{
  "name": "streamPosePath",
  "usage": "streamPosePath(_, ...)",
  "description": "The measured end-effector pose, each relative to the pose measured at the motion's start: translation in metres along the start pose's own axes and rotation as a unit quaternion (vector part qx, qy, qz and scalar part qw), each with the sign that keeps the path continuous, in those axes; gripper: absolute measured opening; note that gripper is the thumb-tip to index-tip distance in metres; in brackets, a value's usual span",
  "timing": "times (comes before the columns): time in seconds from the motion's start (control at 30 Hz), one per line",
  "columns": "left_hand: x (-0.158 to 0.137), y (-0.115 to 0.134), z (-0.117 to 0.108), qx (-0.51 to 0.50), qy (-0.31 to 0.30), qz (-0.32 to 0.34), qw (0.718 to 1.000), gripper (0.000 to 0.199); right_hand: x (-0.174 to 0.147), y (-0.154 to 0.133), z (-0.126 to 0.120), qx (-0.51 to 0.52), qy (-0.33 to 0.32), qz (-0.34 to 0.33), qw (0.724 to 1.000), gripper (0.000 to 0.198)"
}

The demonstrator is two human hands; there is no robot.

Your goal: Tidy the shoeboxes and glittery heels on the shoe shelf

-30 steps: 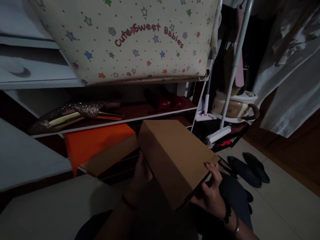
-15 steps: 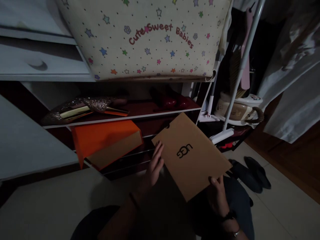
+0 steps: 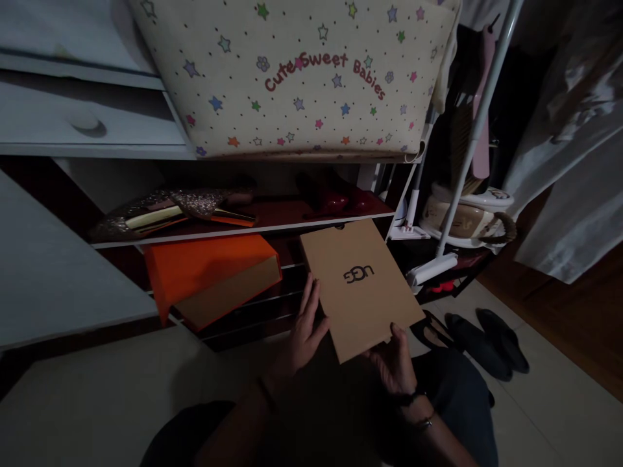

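Observation:
A brown cardboard shoe box [image 3: 360, 285] with a dark logo on its lid is held flat, lid up, in front of the low shelf. My left hand [image 3: 302, 331] grips its left side, fingers up along the edge. My right hand [image 3: 392, 363] holds the near corner from below, thumb on the lid. An orange box [image 3: 204, 275] lies tilted on the lower shelf just left of the brown box.
Glittery shoes [image 3: 170, 207] and red shoes [image 3: 335, 194] sit on the white shelf [image 3: 272, 226]. A star-patterned cream tub [image 3: 302, 71] hangs above. A white rack pole [image 3: 467, 149] and bowls stand at right, with dark shoes [image 3: 487, 334] on the tiled floor. Drawers are at left.
The brown box turned from its plain side to lid-up with the logo showing, then swung squarer and closer to the shelf. Both hands shifted grip along its edges.

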State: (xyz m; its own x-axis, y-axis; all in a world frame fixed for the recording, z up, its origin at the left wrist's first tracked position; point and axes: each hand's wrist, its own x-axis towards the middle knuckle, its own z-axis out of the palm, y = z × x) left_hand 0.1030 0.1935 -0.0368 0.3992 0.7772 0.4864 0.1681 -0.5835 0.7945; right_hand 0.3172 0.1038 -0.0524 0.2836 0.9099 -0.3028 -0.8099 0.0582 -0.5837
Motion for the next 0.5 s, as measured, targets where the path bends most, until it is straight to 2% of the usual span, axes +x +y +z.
streamPosePath(0.27, -0.001, 0.017, -0.004, -0.037, 0.025, -0.055, 0.997, 0.072, -0.012, 0.008, 0.008, -0.02, -0.03, 0.019, 0.999, 0.055)
streamPosePath(0.37, -0.001, 0.011, -0.004, -0.052, 0.044, -0.063, 0.996, 0.073, -0.003, 0.004, 0.023, -0.017, -0.033, 0.023, 0.999, 0.055)
streamPosePath(0.5, -0.001, 0.0, -0.006, -0.063, 0.055, -0.071, 0.994, 0.072, 0.028, -0.002, 0.055, -0.03, -0.018, 0.027, 0.999, 0.059)
